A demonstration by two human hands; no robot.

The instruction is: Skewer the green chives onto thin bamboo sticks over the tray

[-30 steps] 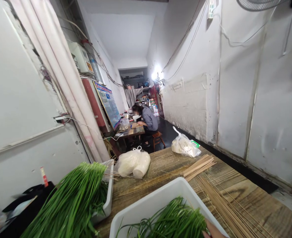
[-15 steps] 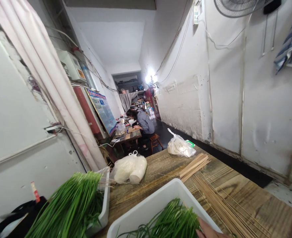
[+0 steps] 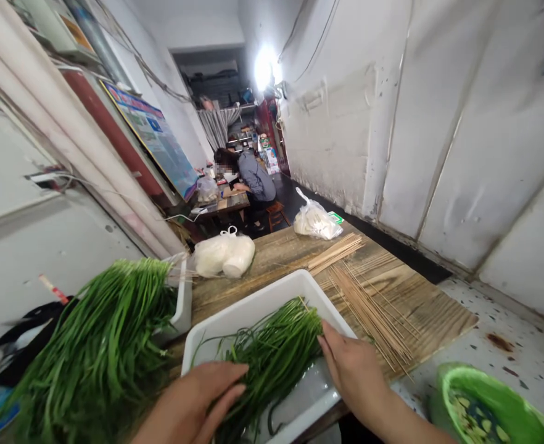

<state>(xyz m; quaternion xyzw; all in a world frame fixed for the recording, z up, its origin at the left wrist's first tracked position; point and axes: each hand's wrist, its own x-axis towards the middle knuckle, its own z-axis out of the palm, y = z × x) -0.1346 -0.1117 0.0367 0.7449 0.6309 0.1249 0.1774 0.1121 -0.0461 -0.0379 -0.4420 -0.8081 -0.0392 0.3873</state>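
Note:
A bunch of green garlic chives lies in a white plastic tray, its pale cut ends pointing up and right. My left hand reaches in from below, thumb and fingers stretched out and apart at the leafy side of the bunch. My right hand has its fingertips against the cut ends, fingers extended with a gap between them. A thin pale stick tip shows near those ends. Some loose leaves lie along the tray's bottom.
Another white tray at left overflows with chives. Bamboo skewers lie on the wooden table. Behind stand white-filled bags. A green basin is at lower right. A person sits at a far table.
The view has tipped downward, bringing the tray, both hands and the green basin into view. My left hand now appears at the chives; my right hand stays at their cut ends.

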